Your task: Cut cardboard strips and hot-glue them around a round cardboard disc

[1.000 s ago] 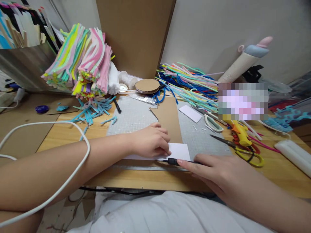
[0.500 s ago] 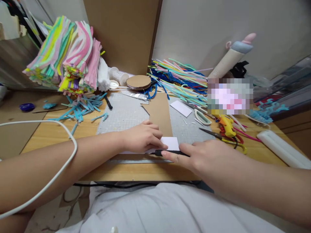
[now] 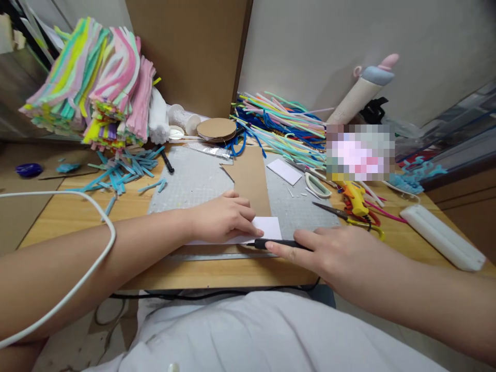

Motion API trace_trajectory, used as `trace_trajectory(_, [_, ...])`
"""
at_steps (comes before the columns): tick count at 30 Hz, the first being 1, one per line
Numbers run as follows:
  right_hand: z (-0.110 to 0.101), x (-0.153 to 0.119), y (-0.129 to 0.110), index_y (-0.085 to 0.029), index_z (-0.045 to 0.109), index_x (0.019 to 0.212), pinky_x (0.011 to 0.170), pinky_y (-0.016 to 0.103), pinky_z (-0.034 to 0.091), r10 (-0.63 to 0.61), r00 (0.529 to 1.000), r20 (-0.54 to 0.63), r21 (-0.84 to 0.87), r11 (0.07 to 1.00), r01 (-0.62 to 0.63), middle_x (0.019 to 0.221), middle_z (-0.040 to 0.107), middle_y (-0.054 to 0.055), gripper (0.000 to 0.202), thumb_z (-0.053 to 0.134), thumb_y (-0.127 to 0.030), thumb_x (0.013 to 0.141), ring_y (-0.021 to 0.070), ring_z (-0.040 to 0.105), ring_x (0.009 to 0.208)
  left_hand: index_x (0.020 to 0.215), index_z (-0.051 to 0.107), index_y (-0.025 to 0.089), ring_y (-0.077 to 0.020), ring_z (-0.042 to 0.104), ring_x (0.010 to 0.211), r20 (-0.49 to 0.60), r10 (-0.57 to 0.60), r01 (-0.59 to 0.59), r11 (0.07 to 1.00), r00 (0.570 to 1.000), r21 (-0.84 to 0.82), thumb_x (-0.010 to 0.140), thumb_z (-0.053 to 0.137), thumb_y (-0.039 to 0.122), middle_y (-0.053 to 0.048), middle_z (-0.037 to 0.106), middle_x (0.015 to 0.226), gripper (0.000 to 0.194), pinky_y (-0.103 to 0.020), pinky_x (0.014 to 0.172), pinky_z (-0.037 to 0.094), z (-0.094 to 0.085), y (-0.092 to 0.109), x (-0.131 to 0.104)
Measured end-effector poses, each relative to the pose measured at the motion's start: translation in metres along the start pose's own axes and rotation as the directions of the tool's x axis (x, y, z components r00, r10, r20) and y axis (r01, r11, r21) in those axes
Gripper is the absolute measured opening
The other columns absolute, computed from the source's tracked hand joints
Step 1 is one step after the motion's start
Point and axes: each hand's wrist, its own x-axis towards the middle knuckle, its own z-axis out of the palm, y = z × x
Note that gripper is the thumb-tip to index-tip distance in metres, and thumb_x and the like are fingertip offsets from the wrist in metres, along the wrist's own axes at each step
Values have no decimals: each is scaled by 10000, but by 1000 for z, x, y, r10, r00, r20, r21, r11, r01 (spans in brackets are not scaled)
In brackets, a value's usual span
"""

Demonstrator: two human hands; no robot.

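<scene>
My left hand (image 3: 228,219) lies with its fingers spread on a white strip of card (image 3: 269,227), pressing it onto a piece of brown cardboard (image 3: 251,181). In my right hand (image 3: 329,253) is a slim black craft knife (image 3: 277,244), the fingers closed round it and the index finger stretched along it. Its thin tip points left, at the near edge of the white strip, just below my left fingertips. Beneath everything is a grey cutting mat (image 3: 186,181). Part of the strip is hidden under my left hand.
A small white card (image 3: 284,171) lies on the mat near white-handled scissors (image 3: 318,185). To the right are yellow-handled scissors (image 3: 366,225) and a yellow glue gun (image 3: 354,196). Pipe cleaners (image 3: 282,124) lie behind, blue scraps (image 3: 124,170) at left. A white cable (image 3: 112,232) crosses my left forearm.
The craft knife and my right hand have moved slightly right along the strip's near edge. My left hand keeps its place on the strip. The whole view has shifted a little.
</scene>
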Motion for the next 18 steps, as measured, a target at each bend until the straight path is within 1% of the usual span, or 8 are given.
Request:
trace_trajectory(5, [3,-4,3,-308,492,1399,485,305,135,3,1000,-5,26,1000,-3,753,616,-9,746,583,-21,717,153,540,525,1145,676,322,-176,535,809,-5,5,-5,1000,1000,10,982,500,319,-14,680,810,240,-356,666,230,0,-1,-1])
trace_trajectory(10, [6,-9,7,-297,491,1396,496,299,135,-3,1000,-21,43,999,4,735,603,-22,770,593,-6,691,122,493,505,1144,675,320,-171,537,803,-9,10,-10,1000,1000,13,981,502,317,-13,677,808,237,-354,670,235,1,-2,-1])
trace_trajectory(14, [6,-12,10,-291,501,1384,500,303,137,-2,1000,-28,39,999,3,723,595,-29,783,595,13,668,136,519,500,1156,669,313,-171,537,807,-10,12,-12,1000,1000,9,988,486,310,-17,681,818,248,-355,681,237,1,-2,-1])
trace_trajectory(18, [5,-16,12,-299,505,1379,499,295,159,-2,1000,-16,24,1000,3,724,603,-28,785,579,38,675,130,536,504,1150,669,319,-173,542,815,-20,11,-11,1000,1000,3,985,492,299,-17,682,814,244,-350,680,235,1,-2,-1])
